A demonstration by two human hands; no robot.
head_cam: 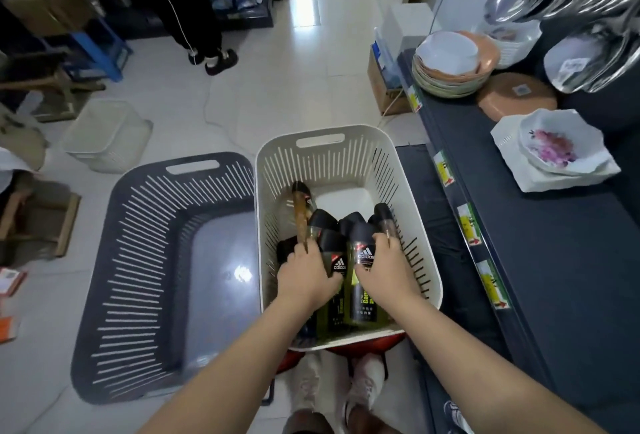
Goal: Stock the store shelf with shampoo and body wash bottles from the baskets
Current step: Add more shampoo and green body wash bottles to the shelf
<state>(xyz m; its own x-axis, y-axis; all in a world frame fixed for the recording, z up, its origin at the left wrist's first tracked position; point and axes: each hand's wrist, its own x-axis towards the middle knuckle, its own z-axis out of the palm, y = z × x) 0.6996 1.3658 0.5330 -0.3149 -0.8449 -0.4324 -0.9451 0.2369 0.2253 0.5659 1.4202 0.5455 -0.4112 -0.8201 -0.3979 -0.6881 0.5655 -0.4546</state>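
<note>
A white slotted basket (346, 156) in front of me holds several dark Adidas body wash bottles (362, 291) with black caps and a brown bottle (300, 208) leaning at its left side. Both my hands are inside the basket. My left hand (306, 277) grips a dark bottle (337, 260) near its cap, and its fingers reach toward the brown bottle. My right hand (388, 269) is curled round another bottle (385, 222) at the right. Beside it on the left stands a dark grey basket (138, 225) with no bottles in it.
A dark shelf (554, 260) with yellow price tags runs along the right, carrying stacked bowls (450, 66), a flowered bowl (554, 146) and hanging metal ware (571, 0). A small white basket (104, 135) lies on the tiled floor. A person's legs (204, 35) stand at the back.
</note>
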